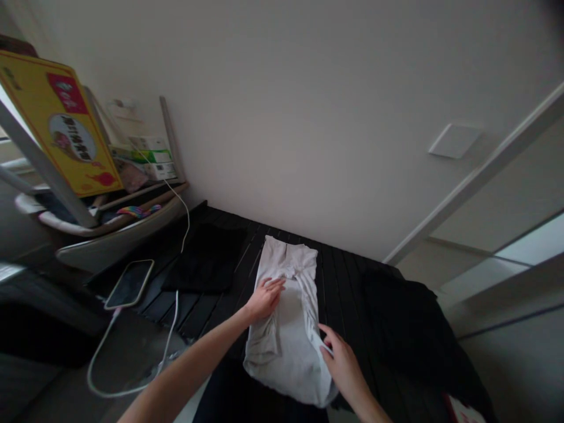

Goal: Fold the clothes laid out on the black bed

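A light grey garment point(293, 343), narrow and with its sides turned inward, lies on a black slatted surface point(337, 282). Its kind is hard to tell; creases run down both folded sides. My left hand point(265, 298) rests on its left half near the middle, fingers stretched out and pressing the cloth. At the lower right edge, my right hand point(333, 351) pinches the fabric between thumb and fingers. To the left lies a folded black cloth point(205, 258).
A phone point(130, 284) with a white cable point(99, 358) lies at the left. Behind it stands a shelf with a yellow box point(61, 126) and small packages. A dark cloth heap point(409, 329) is at the right. A pale wall point(282, 117) closes off the back.
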`<action>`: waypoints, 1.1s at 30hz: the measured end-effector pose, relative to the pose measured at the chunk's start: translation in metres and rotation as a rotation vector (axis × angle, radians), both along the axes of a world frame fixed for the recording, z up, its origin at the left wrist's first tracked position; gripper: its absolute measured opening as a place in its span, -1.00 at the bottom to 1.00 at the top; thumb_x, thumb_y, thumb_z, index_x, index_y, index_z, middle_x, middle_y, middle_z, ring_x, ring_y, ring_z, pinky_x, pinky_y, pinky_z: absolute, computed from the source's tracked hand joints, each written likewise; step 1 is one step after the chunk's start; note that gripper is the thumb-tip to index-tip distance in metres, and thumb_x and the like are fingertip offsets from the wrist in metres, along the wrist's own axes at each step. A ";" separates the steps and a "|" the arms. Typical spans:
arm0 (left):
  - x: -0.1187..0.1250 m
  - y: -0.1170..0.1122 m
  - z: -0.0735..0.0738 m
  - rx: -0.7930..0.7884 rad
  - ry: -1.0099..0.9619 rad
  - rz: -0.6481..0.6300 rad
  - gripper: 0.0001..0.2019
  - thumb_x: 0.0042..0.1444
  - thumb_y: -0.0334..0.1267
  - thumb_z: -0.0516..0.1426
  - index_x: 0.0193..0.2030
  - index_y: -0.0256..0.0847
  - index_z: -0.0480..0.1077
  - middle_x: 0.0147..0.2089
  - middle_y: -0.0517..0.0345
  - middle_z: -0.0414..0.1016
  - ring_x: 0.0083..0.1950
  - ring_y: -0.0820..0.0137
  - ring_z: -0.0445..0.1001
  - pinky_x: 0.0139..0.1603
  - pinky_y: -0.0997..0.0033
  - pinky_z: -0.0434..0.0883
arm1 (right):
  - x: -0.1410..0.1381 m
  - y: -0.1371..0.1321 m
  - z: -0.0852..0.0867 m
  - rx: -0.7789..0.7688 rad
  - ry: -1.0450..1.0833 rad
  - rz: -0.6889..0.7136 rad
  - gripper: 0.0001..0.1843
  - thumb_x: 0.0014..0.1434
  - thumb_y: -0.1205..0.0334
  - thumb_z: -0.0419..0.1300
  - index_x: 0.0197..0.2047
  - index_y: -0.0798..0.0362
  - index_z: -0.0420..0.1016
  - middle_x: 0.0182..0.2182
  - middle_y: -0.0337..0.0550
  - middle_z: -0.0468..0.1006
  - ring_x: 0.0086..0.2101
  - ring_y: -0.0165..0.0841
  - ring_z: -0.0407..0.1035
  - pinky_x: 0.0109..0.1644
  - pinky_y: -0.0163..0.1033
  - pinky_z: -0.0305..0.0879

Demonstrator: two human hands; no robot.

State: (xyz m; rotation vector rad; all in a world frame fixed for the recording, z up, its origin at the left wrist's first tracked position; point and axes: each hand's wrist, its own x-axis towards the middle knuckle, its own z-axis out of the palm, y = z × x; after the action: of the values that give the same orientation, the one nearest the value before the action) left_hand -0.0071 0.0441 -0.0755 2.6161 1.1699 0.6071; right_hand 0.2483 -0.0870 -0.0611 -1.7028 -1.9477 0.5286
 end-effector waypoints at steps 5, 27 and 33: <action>-0.030 -0.059 0.013 -0.120 0.112 -0.077 -0.56 0.24 -0.29 -0.03 0.26 -0.11 0.23 0.38 0.11 0.15 0.41 0.26 0.05 0.39 0.03 0.00 | -0.029 -0.013 0.014 0.205 -0.114 0.131 -0.63 0.24 0.29 0.01 0.07 -0.10 0.44 -0.12 -0.09 0.58 -0.09 -0.17 0.44 0.09 0.06 0.30; -0.061 -0.131 0.009 -0.212 0.221 -0.209 -0.34 0.04 -0.52 0.02 0.30 0.01 0.15 0.39 0.15 0.15 0.42 0.24 0.04 0.41 -0.05 -0.11 | -0.003 -0.034 -0.026 -0.072 -0.333 0.583 -0.11 0.07 0.50 0.05 0.38 -0.32 -0.10 0.37 -0.17 -0.06 0.32 -0.11 -0.11 0.31 0.33 -0.16; -0.066 -0.131 0.031 -0.398 0.038 -0.332 -0.41 0.06 -0.46 0.02 0.24 0.05 0.26 0.16 0.17 0.46 0.17 0.24 0.40 0.37 0.04 0.03 | -0.010 -0.027 0.034 -0.280 -0.082 0.670 -0.49 0.13 0.33 0.09 0.16 -0.15 0.40 0.10 -0.13 0.49 0.14 -0.17 0.30 0.35 0.24 -0.28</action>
State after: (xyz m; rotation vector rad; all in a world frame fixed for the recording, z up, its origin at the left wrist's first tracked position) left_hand -0.0728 -0.0867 -0.0448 2.4019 0.7429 0.2309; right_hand 0.2385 -0.1144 -0.0275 -1.1887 -2.5986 1.0184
